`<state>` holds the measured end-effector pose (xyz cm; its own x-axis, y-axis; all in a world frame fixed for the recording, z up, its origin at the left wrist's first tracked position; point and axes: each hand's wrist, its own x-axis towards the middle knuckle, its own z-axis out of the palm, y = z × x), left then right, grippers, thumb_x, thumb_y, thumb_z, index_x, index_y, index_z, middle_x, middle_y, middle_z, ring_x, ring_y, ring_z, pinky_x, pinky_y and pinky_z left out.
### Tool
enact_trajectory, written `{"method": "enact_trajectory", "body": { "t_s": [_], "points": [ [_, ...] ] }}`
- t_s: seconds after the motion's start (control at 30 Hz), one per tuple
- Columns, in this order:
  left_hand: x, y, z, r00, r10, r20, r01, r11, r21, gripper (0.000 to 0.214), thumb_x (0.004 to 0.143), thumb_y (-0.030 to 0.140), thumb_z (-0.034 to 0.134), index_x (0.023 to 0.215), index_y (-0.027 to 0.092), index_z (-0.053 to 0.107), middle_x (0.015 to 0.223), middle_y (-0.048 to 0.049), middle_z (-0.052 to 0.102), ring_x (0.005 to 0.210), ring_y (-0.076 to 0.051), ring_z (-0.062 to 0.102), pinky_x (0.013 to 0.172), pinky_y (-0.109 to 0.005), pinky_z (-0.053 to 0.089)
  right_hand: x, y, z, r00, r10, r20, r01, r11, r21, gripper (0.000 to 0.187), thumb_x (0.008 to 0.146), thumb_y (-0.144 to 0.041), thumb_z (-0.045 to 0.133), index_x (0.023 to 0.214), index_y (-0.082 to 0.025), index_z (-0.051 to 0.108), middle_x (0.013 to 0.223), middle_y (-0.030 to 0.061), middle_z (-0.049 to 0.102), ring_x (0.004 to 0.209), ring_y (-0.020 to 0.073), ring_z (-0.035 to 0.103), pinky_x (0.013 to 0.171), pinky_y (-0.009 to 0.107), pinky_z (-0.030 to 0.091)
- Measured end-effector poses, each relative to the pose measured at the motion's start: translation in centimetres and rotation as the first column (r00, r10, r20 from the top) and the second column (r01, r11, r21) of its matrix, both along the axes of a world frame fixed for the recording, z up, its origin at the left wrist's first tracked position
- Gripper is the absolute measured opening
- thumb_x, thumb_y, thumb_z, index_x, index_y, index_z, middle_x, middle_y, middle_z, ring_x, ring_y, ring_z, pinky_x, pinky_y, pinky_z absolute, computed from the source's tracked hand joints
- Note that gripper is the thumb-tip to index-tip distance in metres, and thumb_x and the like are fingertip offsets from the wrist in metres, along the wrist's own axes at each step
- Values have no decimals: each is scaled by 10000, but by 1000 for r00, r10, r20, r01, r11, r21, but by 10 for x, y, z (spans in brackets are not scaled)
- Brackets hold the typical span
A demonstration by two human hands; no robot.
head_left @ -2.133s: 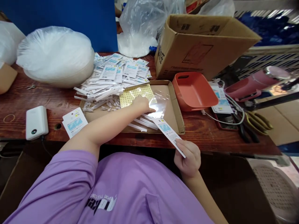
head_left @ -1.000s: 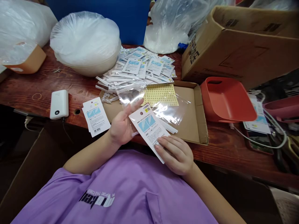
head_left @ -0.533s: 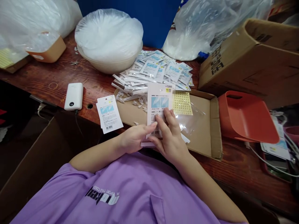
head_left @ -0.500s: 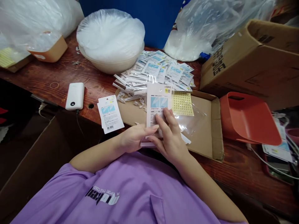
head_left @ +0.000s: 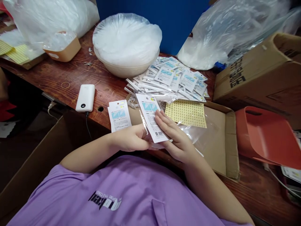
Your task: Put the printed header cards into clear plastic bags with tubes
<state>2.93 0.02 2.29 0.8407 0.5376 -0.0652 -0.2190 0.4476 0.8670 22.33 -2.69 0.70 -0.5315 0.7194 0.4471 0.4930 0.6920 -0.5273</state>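
Observation:
A white printed card with blue pictures (head_left: 150, 117), in what looks like a clear plastic bag, is held tilted between my hands. My left hand (head_left: 131, 138) grips its lower left side, with the fingertips hidden underneath. Across the card's right side lie the fingers of my right hand (head_left: 177, 138), close together; its thumb is near the bottom edge. Left of the packet, a few loose cards (head_left: 119, 115) lie stacked on the table's edge. Yellow sticker sheets (head_left: 188, 113) sit just beyond my right hand, in a shallow cardboard tray (head_left: 231, 141).
Filled card packets (head_left: 171, 75) are heaped behind the tray, beside a bowl (head_left: 127, 67) of white plastic-wrapped material. A white power bank (head_left: 86, 97) with a cable lies left. To the right stand a red bin (head_left: 265, 138) and a cardboard box (head_left: 256, 75).
The card has tilted leftward at its top and turned in my hands. My right fingers have slid to lie flatter along its right side. The whole view has shifted slightly.

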Motion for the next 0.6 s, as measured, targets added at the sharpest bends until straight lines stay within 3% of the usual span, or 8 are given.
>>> {"method": "enact_trajectory", "body": {
  "t_s": [0.13, 0.3, 0.4, 0.47, 0.5, 0.53, 0.6],
  "points": [
    [3, 18, 14, 996, -63, -55, 68, 994, 86, 340, 658, 56, 658, 972, 183, 686, 1053, -70, 703, 1064, -242, 623, 964, -378, 455, -3, 11, 4, 997, -59, -41, 60, 998, 17, 648, 905, -427, 501, 1478, -283, 234, 1526, 68, 283, 1412, 285, 235, 1126, 521, 301],
    [17, 63, 19, 998, 7, -68, -6, 1000, 10, 379, 563, -10, 609, 903, 155, 641, 950, -68, 699, 1011, -241, 636, 939, -393, 459, -6, 62, -2, 912, -383, -148, 390, 921, 16, 455, 901, -420, 519, 1322, -250, 503, 1339, 86, 548, 1317, 283, 426, 1079, 530, 380],
    [26, 106, 17, 975, 157, -156, -158, 987, 6, 385, 562, -44, 549, 898, 140, 587, 945, -63, 674, 1016, -214, 630, 947, -386, 450, -6, 97, -8, 830, -533, -161, 553, 825, 116, 502, 890, -498, 497, 1313, -227, 494, 1348, 114, 520, 1354, 342, 349, 1085, 634, 283],
    [27, 132, 16, 902, 358, -243, -346, 934, 90, 316, 605, -33, 532, 878, 124, 549, 967, -77, 652, 1028, -199, 619, 942, -359, 452, -12, 103, -10, 800, -585, -134, 600, 778, 187, 537, 898, -498, 473, 1355, -219, 435, 1415, 136, 442, 1394, 376, 248, 1078, 689, 205],
    [27, 142, 16, 846, 454, -280, -423, 891, 167, 284, 637, -14, 530, 890, 115, 537, 999, -90, 640, 1045, -201, 609, 940, -351, 453, -18, 99, -11, 822, -561, -94, 567, 795, 215, 523, 908, -472, 465, 1361, -215, 423, 1413, 144, 442, 1392, 372, 255, 1078, 681, 214],
    [25, 148, 16, 778, 544, -313, -481, 837, 260, 271, 673, 16, 530, 928, 106, 528, 1046, -107, 626, 1070, -210, 595, 939, -351, 453, -25, 91, -12, 877, -480, -19, 471, 850, 237, 492, 917, -433, 460, 1353, -210, 430, 1385, 146, 475, 1374, 352, 304, 1082, 646, 256],
    [19, 152, 19, 649, 656, -387, -461, 743, 486, 340, 750, 92, 520, 1088, 93, 491, 1186, -136, 573, 1164, -235, 536, 961, -364, 434, -46, 68, -16, 962, -182, 205, 135, 966, 221, 451, 911, -380, 482, 1316, -182, 474, 1309, 146, 554, 1300, 297, 436, 1068, 533, 367]
  ]
}}
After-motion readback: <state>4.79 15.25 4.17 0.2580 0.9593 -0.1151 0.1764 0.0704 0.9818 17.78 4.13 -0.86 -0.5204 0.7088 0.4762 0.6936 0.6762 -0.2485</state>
